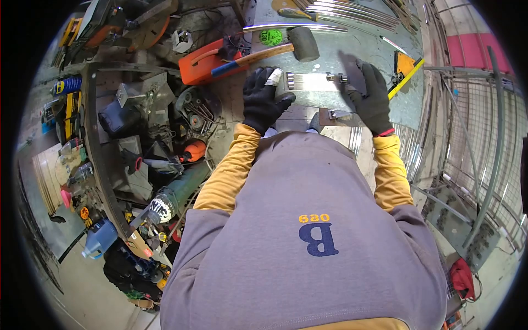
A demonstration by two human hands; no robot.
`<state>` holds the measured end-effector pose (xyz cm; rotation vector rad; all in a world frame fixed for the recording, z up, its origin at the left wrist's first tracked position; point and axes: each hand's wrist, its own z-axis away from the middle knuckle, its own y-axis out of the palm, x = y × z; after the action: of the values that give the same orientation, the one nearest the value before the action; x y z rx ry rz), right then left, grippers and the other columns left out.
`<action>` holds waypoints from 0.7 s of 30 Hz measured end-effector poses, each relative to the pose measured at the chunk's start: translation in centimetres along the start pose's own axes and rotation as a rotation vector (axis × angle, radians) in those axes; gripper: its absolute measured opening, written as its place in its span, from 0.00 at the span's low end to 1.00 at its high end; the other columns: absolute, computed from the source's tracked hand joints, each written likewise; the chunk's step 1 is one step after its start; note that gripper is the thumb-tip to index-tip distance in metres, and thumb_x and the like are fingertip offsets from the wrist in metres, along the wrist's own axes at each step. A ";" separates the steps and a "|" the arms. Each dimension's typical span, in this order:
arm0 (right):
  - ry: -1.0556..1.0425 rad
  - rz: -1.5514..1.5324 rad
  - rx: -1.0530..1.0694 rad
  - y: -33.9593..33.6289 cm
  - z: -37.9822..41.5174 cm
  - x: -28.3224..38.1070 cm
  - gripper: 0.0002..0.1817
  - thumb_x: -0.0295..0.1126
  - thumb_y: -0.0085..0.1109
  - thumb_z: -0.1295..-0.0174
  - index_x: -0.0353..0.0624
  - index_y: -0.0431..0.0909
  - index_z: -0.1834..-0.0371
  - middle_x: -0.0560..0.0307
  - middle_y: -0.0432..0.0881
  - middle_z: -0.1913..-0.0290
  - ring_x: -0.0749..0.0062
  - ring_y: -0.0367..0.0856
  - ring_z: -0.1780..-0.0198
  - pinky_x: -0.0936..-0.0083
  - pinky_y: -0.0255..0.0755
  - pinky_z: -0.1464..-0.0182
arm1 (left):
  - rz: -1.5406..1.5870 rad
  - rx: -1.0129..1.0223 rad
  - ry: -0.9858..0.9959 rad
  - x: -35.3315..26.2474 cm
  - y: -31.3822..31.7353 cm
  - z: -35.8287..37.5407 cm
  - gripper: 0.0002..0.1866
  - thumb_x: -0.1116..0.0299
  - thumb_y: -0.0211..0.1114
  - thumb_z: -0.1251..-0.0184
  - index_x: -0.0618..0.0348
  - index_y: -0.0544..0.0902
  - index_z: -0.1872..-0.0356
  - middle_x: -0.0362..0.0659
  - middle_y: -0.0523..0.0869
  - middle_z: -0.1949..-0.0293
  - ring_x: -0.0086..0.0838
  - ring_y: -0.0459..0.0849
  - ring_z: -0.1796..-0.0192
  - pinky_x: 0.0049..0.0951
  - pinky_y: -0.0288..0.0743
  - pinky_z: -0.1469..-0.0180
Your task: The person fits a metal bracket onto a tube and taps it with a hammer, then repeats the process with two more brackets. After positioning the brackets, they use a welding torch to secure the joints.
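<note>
A shiny flat metal piece [312, 82] with small barrel-like fittings at its two ends lies on the metal-topped table [330, 52]. My left hand [266, 99], in a black glove with white tape round one finger, is just left of it, thumb and fingers apart. At the other end, my right hand [374, 99] in a dark glove has its fingers stretched out and its thumb close by the right fitting. Beyond the piece lies a mallet [304, 44] with a black head and a wooden, blue-ended handle.
An orange-red case [204, 61] stands left of the mallet, near a green disc [270, 37]. Bright metal tubes [352, 15] and a screwdriver [297, 14] lie at the back. A yellow ruler-like strip [407, 78] is at the right edge. Cluttered shelving [102, 159] fills the left side.
</note>
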<state>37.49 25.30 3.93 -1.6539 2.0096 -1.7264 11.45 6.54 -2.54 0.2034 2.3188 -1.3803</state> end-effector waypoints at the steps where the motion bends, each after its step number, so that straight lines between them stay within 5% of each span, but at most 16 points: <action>1: -0.066 0.041 0.041 -0.9 -0.6 -0.4 0.34 0.45 0.80 0.36 0.43 0.82 0.29 0.39 0.86 0.35 0.36 0.85 0.37 0.49 0.79 0.34 | 0.004 0.001 0.006 0.0 0.1 -0.1 0.41 0.44 0.83 0.41 0.55 0.83 0.30 0.52 0.85 0.32 0.54 0.79 0.28 0.55 0.65 0.20; 4: -0.017 0.184 0.308 -2.6 -1.3 -2.2 0.39 0.31 0.78 0.41 0.47 0.78 0.23 0.40 0.84 0.31 0.39 0.82 0.31 0.52 0.78 0.30 | -0.020 -0.022 0.021 -0.3 0.1 -0.2 0.39 0.48 0.83 0.42 0.55 0.84 0.32 0.51 0.87 0.36 0.54 0.81 0.30 0.52 0.69 0.23; 11: -0.222 0.388 0.393 -1.1 -1.0 -4.6 0.39 0.41 0.80 0.42 0.59 0.79 0.24 0.48 0.85 0.32 0.41 0.82 0.30 0.48 0.75 0.28 | -0.013 0.028 0.047 -0.8 -1.0 -1.6 0.38 0.52 0.84 0.44 0.57 0.84 0.33 0.51 0.86 0.38 0.53 0.81 0.33 0.52 0.72 0.26; 21: -0.203 0.383 0.486 -1.1 -2.5 -5.0 0.40 0.43 0.86 0.52 0.59 0.85 0.31 0.51 0.86 0.34 0.44 0.83 0.34 0.50 0.76 0.31 | -0.036 0.128 0.118 0.4 -0.6 -3.4 0.39 0.49 0.86 0.48 0.54 0.86 0.34 0.50 0.86 0.37 0.51 0.81 0.31 0.52 0.70 0.26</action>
<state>38.95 30.66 2.86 -1.1487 1.5273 -1.6499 9.92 9.16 -0.86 0.2903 2.3403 -1.5761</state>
